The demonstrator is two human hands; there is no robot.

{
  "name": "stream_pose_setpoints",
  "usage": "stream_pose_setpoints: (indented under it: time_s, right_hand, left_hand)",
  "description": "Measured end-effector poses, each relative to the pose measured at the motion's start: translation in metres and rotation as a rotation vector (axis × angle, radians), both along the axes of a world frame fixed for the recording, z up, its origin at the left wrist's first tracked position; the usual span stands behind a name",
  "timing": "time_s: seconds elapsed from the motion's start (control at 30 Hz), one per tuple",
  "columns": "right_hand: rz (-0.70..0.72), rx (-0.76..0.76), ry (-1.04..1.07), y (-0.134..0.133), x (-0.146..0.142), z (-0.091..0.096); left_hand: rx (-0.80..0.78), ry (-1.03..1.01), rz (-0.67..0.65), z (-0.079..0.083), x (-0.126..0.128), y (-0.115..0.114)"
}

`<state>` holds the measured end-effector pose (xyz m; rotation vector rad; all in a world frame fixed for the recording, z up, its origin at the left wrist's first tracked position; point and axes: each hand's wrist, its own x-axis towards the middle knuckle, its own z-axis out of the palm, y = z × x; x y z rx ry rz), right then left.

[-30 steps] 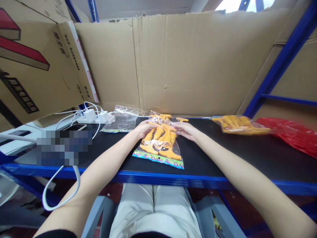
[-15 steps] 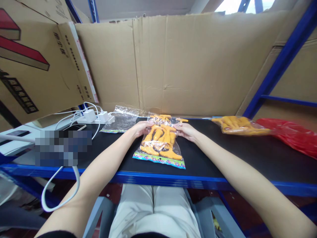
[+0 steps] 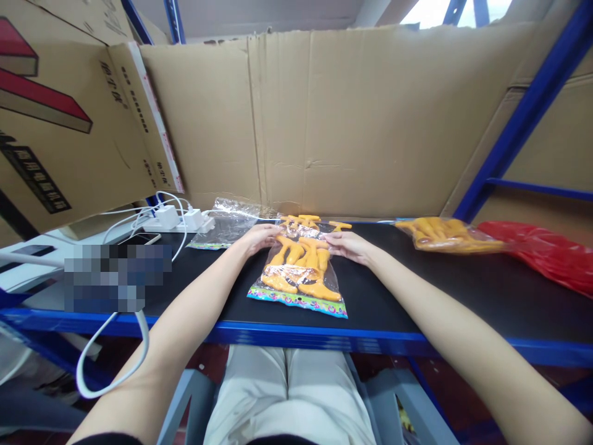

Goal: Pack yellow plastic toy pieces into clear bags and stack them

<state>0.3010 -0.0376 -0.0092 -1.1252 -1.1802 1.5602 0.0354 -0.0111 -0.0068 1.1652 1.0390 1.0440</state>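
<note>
A clear plastic bag (image 3: 296,272) of orange toy pieces lies on the black shelf in front of me, its colourful header strip towards me. At its far left corner, my left hand (image 3: 260,240) pinches the edge of the plastic. My right hand (image 3: 348,246) grips the far right corner the same way. Beyond the bag are several loose orange pieces (image 3: 308,219), and another orange piece (image 3: 340,226) lies just behind my right hand. Left of my left hand rests a flat clear bag (image 3: 225,225) with nothing visible inside.
A second filled bag of orange pieces (image 3: 440,233) lies at the right beside a red plastic bag (image 3: 542,250). Left are a white power strip (image 3: 204,221) with plugs, cables and a phone (image 3: 141,238). Cardboard (image 3: 370,123) walls the back; a blue beam (image 3: 324,335) edges the front.
Both hands keep hold of the bag's far corners. The bag's far end has shifted slightly and its pieces have settled a little towards me.
</note>
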Motion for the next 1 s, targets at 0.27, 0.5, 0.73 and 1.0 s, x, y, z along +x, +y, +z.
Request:
stream_pose_setpoints:
  time_s: [0.27, 0.5, 0.73, 1.0]
  right_hand:
    - [-0.01, -0.004, -0.035, 0.004, 0.0, -0.002]
    - [0.06, 0.015, -0.025, 0.005, 0.002, -0.001]
    - [0.049, 0.109, -0.086, 0.007, 0.005, -0.004]
    - [0.078, 0.287, -0.273, 0.006, 0.005, 0.001]
  left_hand:
    - [-0.043, 0.088, 0.029, -0.001, -0.006, 0.004]
    - [-0.043, 0.093, -0.049, 0.003, -0.013, 0.003]
    - [-0.021, 0.16, 0.001, 0.005, -0.008, 0.0]
    - [0.166, 0.282, 0.061, -0.002, 0.0, 0.002]
